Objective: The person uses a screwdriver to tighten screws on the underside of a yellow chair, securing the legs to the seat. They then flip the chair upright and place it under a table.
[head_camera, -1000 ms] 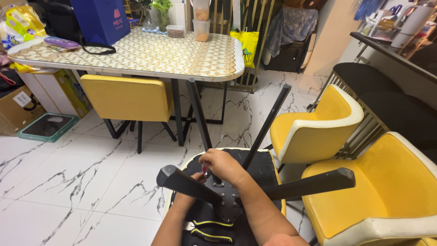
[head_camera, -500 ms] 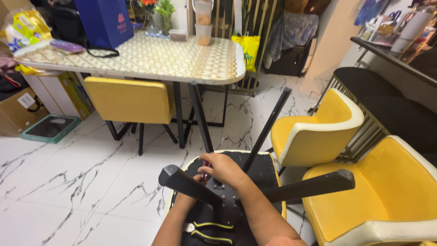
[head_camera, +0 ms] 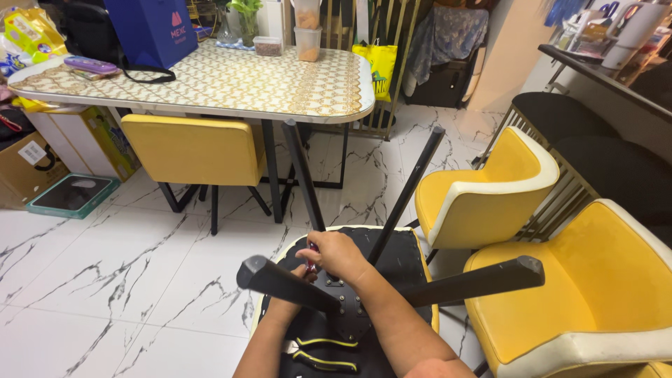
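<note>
Overturned chair (head_camera: 392, 245) sits in the middle, black underside up, four black legs (head_camera: 413, 185) sticking up and out. It lies on the white marble floor (head_camera: 105, 280), just in front of the person.

Right hand (head_camera: 341, 255) is curled over the centre of the chair base, fingers (head_camera: 323, 246) closed on a small pink-handled tool (head_camera: 310, 264), tip down at the metal mounting plate (head_camera: 336, 287) where the legs meet. Left hand (head_camera: 301, 274) is mostly hidden behind the near-left leg (head_camera: 287, 285); it's at the same spot, touching the base beside the tool, but can't tell if its fingers are apart or closed.

Pair of pliers w/ yellow-and-black handles (head_camera: 318, 353) lies on the chair underside, close to the person, between the forearms.

Around it: a yellow chair (head_camera: 483, 196) w/ white trim just right of the overturned one, another yellow chair (head_camera: 595, 294) nearer on the far right. Patterned worktop (head_camera: 231, 84) up ahead, a yellow chair (head_camera: 192, 150) tucked under it. On the worktop: blue bag (head_camera: 150, 31), purple case (head_camera: 91, 65), a couple of clear containers (head_camera: 306, 31). Cardboard boxes (head_camera: 28, 157) and a bathroom scale (head_camera: 70, 194) at far left on the floor.
</note>
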